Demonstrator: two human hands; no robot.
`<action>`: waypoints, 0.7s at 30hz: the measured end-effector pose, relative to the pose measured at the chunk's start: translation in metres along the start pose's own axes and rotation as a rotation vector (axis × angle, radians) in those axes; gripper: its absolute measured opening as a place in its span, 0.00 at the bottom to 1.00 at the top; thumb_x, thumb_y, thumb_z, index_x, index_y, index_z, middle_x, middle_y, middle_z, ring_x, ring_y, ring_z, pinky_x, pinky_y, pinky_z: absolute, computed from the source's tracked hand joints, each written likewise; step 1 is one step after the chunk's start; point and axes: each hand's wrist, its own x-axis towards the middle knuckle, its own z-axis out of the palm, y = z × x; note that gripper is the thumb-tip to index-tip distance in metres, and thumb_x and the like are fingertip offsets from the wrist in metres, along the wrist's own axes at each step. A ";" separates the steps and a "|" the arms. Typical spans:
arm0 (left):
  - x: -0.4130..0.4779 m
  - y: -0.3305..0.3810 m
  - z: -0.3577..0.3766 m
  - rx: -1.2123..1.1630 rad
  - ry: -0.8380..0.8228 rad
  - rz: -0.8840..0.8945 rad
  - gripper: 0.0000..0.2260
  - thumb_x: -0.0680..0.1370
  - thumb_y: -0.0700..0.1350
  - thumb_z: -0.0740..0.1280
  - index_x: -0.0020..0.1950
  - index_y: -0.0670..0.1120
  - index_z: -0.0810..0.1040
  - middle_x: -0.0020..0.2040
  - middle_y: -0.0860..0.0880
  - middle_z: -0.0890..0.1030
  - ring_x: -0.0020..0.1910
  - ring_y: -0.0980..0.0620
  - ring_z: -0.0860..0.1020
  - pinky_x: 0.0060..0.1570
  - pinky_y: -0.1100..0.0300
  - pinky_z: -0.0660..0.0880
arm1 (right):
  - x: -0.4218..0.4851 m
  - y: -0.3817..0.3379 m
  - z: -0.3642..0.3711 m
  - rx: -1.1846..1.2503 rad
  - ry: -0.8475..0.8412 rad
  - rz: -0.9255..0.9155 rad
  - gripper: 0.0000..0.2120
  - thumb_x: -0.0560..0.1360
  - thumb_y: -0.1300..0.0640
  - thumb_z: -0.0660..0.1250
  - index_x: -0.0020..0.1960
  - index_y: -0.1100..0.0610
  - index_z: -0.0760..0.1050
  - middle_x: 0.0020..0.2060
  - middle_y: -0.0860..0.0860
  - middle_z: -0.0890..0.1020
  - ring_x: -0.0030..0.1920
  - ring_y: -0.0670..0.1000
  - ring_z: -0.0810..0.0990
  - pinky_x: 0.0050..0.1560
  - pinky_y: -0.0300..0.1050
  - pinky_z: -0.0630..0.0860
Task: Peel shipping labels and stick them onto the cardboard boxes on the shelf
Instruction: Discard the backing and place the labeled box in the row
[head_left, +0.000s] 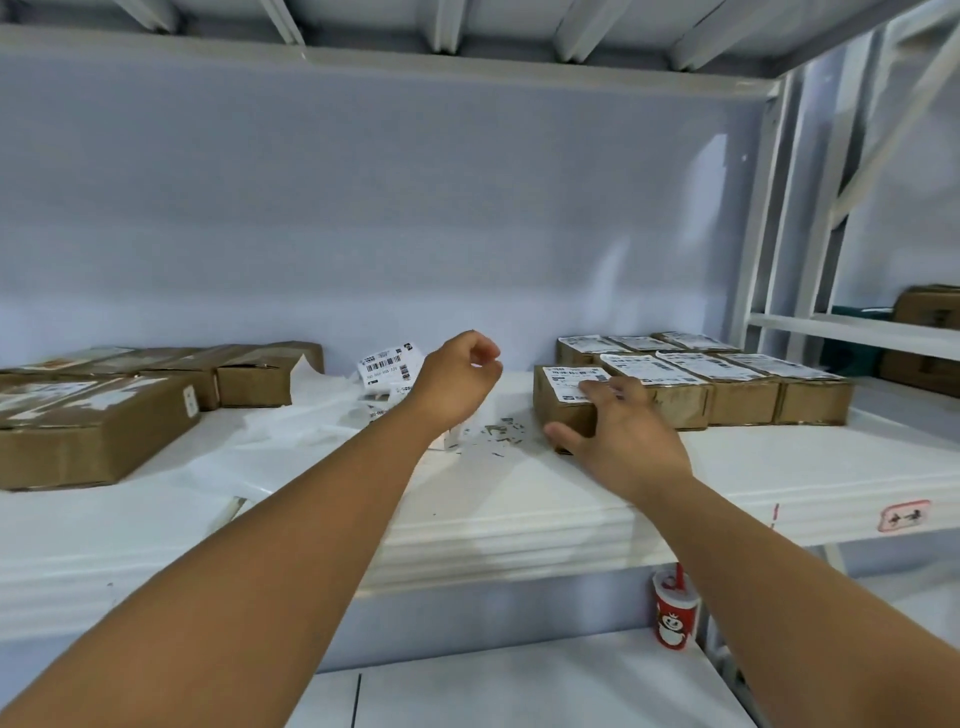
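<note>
The brown cardboard box (563, 413) under your right hand (621, 434) carries a white label (571, 379) with barcodes and black print, stuck flat across its top. It stands at the near left corner of a block of labelled boxes (727, 387) that runs away to the right of that hand, each topped with the same kind of sheet.

Your right hand lies spread over the box: the fingers reach flat across the top and touch the near edge of the label, while the thumb stretches out along the lower front corner. Your left hand (457, 376) hangs raised above the shelf, wrist bent, fingers loosely curled, with nothing visible in them.

Just behind and left of your left hand sits a loose pile of shipping labels (387, 364), the top one tilted up. Crumpled white backing paper (306, 415) spreads out left of that hand, and beyond it lie plain boxes (93, 426) with torn tape marks. Small paper scraps (501, 434) are scattered between your two hands.

All of this rests on a white shelf (571, 499) against a pale blue wall (363, 208). A pink tag (904, 515) is stuck to the shelf's front edge right of your right forearm, and below that arm a red cup (674, 618) stands on the lower shelf (519, 686).
</note>
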 end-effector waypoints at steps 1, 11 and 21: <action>0.004 0.002 0.007 -0.101 -0.041 -0.043 0.03 0.77 0.45 0.65 0.50 0.49 0.75 0.50 0.51 0.78 0.52 0.48 0.78 0.52 0.55 0.75 | 0.001 0.001 0.001 0.002 0.001 -0.003 0.33 0.72 0.35 0.63 0.72 0.48 0.63 0.71 0.53 0.60 0.69 0.58 0.65 0.67 0.52 0.66; -0.009 -0.013 0.040 0.123 -0.114 -0.023 0.09 0.79 0.51 0.62 0.57 0.50 0.71 0.45 0.54 0.79 0.39 0.53 0.79 0.34 0.65 0.72 | 0.007 -0.001 -0.002 -0.051 -0.013 -0.017 0.32 0.71 0.35 0.64 0.71 0.47 0.65 0.72 0.52 0.63 0.69 0.55 0.67 0.64 0.49 0.68; 0.001 -0.016 0.036 0.008 0.050 -0.029 0.09 0.77 0.40 0.61 0.57 0.48 0.73 0.45 0.53 0.79 0.37 0.56 0.75 0.29 0.73 0.67 | 0.059 -0.021 0.021 -0.386 -0.075 -0.083 0.30 0.75 0.34 0.56 0.68 0.53 0.68 0.68 0.55 0.68 0.69 0.58 0.59 0.67 0.53 0.58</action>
